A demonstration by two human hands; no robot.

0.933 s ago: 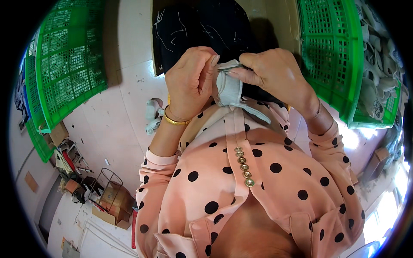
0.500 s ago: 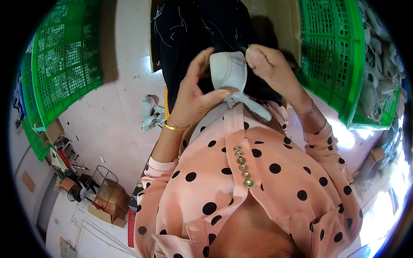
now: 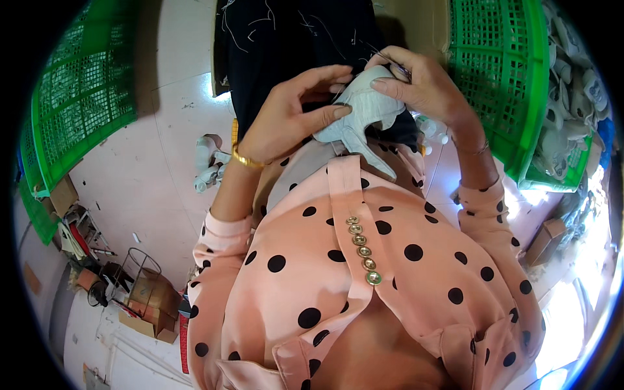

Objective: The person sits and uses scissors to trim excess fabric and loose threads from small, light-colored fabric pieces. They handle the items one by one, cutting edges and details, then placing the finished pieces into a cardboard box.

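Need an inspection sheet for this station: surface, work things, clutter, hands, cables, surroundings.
Surface: no table under the work; it is held over dark fabric on the lap.
Job's things: white stitched fabric piece with a hanging strap; thin dark item at the right fingers, kind unclear.
Clutter: loose white threads on the dark fabric; small white objects on the pale tiled floor.
Left hand: thumb on the piece, firmness unclear.
Right hand: pinches the piece.
Cables: none identifiable.
Surroundings: green perforated plastic crates, left and right; brown cardboard box lower left.
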